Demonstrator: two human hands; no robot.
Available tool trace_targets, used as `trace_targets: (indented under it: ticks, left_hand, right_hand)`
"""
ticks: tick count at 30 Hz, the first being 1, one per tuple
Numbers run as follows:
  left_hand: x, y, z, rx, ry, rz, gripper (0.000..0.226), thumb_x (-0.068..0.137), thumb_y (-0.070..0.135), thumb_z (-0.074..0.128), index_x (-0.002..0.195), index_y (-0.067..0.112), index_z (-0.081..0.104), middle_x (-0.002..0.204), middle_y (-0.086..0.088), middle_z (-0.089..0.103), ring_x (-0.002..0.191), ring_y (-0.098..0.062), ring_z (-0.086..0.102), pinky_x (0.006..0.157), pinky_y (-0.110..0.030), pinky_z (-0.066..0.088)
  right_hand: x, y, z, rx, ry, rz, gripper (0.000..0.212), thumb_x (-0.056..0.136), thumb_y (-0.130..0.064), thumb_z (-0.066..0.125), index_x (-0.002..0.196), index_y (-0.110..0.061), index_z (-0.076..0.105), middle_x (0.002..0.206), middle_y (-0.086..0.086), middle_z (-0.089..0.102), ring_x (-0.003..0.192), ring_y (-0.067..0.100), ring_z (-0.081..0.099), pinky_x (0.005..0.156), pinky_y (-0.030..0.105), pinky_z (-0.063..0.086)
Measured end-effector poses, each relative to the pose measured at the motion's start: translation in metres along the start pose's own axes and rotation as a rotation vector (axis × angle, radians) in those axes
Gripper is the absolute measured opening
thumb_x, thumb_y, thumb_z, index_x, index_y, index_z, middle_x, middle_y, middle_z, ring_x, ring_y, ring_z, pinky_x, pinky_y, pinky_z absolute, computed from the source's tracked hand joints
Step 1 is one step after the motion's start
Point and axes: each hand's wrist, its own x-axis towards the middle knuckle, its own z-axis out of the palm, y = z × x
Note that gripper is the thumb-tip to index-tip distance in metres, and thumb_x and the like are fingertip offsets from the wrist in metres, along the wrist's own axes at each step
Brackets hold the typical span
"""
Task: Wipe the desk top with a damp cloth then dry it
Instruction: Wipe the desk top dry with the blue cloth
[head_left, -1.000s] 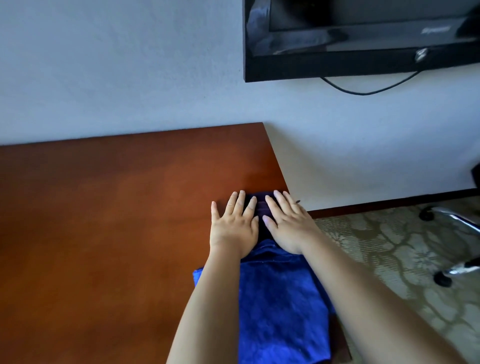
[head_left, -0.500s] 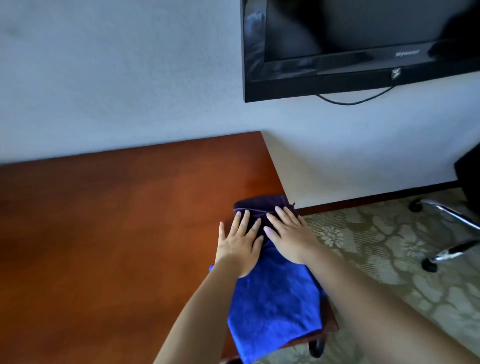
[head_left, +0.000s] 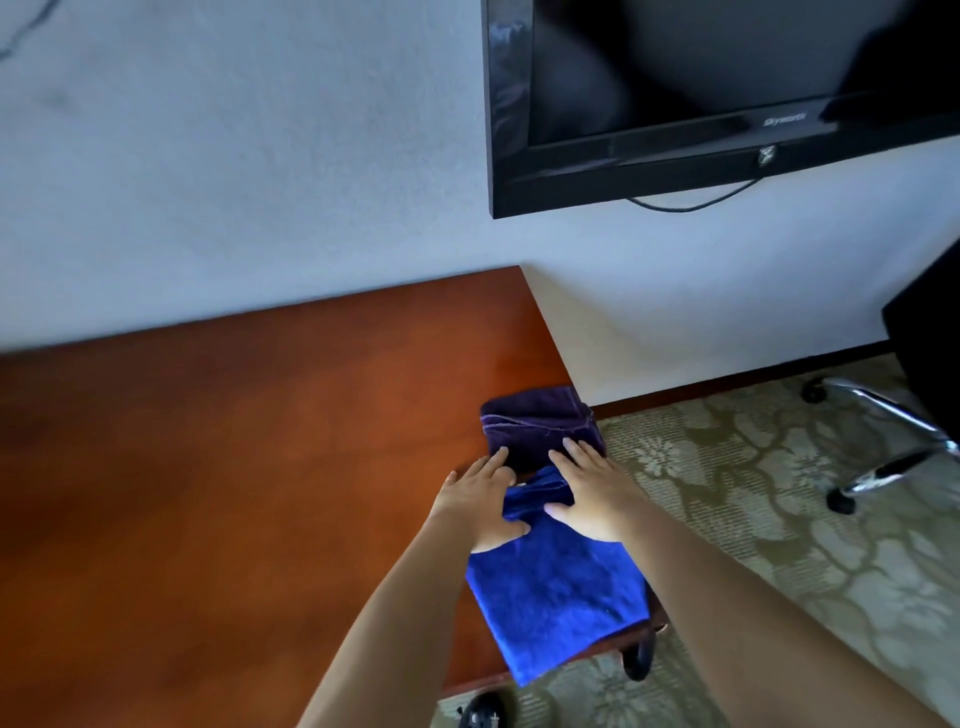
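Note:
The reddish-brown desk top (head_left: 234, 467) fills the left and middle of the view. A folded dark purple cloth (head_left: 537, 421) lies at the desk's right edge. Just nearer to me lies a bright blue cloth (head_left: 563, 587), which overhangs the desk's near right corner. My left hand (head_left: 475, 506) lies flat at the blue cloth's far left corner, fingertips touching the purple cloth. My right hand (head_left: 592, 491) lies flat at its far right corner, fingers partly on the purple cloth. Both thumbs rest on the blue cloth, whose far edge is bunched between them.
A black television (head_left: 727, 104) hangs on the white wall with a cable (head_left: 691, 205) drooping below it. Right of the desk is patterned carpet (head_left: 779, 545), with a chair's chrome legs and casters (head_left: 883, 436). A black caster (head_left: 639, 662) shows under the desk's near corner.
Both hands have slid back toward me off the purple cloth to the blue cloth's far edge, uncovering most of the purple cloth. The view has tilted up, showing more television.

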Motion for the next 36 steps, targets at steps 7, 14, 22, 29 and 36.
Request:
trace_targets:
  ticks: [7, 14, 22, 29, 36]
  left_hand:
    - [-0.006, 0.001, -0.014, 0.024, -0.055, -0.012, 0.071, 0.079, 0.035, 0.074, 0.140, 0.026, 0.038, 0.140, 0.001, 0.036, 0.123, -0.023, 0.045, 0.089, -0.038, 0.049]
    - [-0.016, 0.003, -0.025, 0.112, -0.250, -0.139, 0.046, 0.083, 0.027, 0.071, 0.124, 0.015, 0.054, 0.119, -0.001, 0.059, 0.108, -0.024, 0.058, 0.080, -0.032, 0.048]
    - [-0.057, 0.015, -0.044, -0.311, -0.188, -0.223, 0.033, 0.083, 0.010, 0.065, 0.113, 0.008, 0.052, 0.110, -0.008, 0.053, 0.096, -0.029, 0.061, 0.078, -0.034, 0.058]
    - [-0.123, 0.040, -0.066, -0.825, 0.113, -0.303, 0.017, 0.082, 0.005, 0.065, 0.094, 0.013, 0.056, 0.094, -0.008, 0.054, 0.086, -0.025, 0.056, 0.070, -0.038, 0.057]
    - [-0.168, 0.057, -0.069, -1.366, 0.677, -0.348, 0.018, 0.087, 0.008, 0.069, 0.102, 0.011, 0.059, 0.092, -0.007, 0.064, 0.069, -0.018, 0.061, 0.053, -0.031, 0.056]
  right_hand:
    - [-0.010, -0.006, 0.002, -0.010, 0.112, 0.049, 0.055, 0.092, -0.048, 0.052, 0.137, -0.018, 0.038, 0.142, 0.004, 0.033, 0.129, 0.023, 0.036, 0.103, 0.037, 0.038]
    - [-0.025, -0.002, -0.011, -0.006, 0.063, 0.088, 0.045, 0.092, -0.039, 0.056, 0.129, -0.016, 0.045, 0.123, 0.004, 0.053, 0.116, 0.024, 0.049, 0.092, 0.034, 0.040]
    - [-0.064, 0.004, -0.038, 0.541, 0.104, 0.134, 0.015, 0.088, -0.019, 0.059, 0.101, -0.019, 0.054, 0.094, 0.002, 0.061, 0.081, 0.019, 0.059, 0.066, 0.028, 0.041]
    - [-0.113, -0.014, -0.072, 0.933, 0.189, 0.021, 0.006, 0.093, -0.018, 0.057, 0.098, -0.018, 0.055, 0.090, 0.003, 0.063, 0.073, 0.015, 0.056, 0.061, 0.025, 0.041]
    - [-0.140, -0.037, -0.087, 1.327, 0.160, -0.132, 0.032, 0.077, -0.030, 0.077, 0.104, -0.018, 0.065, 0.099, 0.000, 0.072, 0.096, 0.019, 0.068, 0.089, 0.035, 0.052]
